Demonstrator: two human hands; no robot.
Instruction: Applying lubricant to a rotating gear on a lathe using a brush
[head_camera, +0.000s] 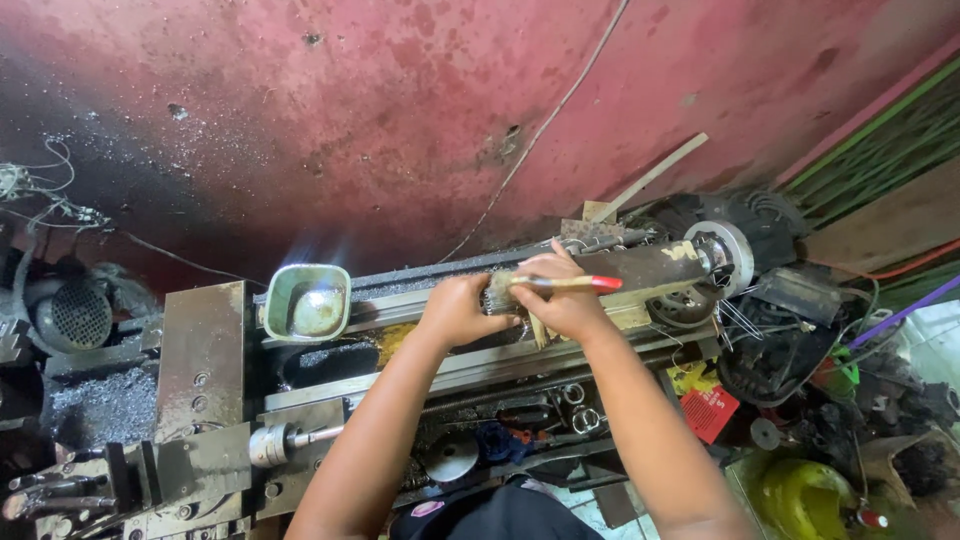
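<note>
Now | two hands: left hand (455, 310), right hand (562, 300) | one paintbrush (550, 286) | one green tray (306, 301)

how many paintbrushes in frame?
1. The paintbrush, wooden handle with a red tip, is held in the right hand over the lathe bed; the left hand grips at its bristle end. Others could be hidden in the clutter at right.

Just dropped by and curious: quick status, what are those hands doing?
Right hand grips a red-tipped paintbrush. Left hand closed at its bristles, over the metal lathe bed. Green tray sits left, apart.
</note>
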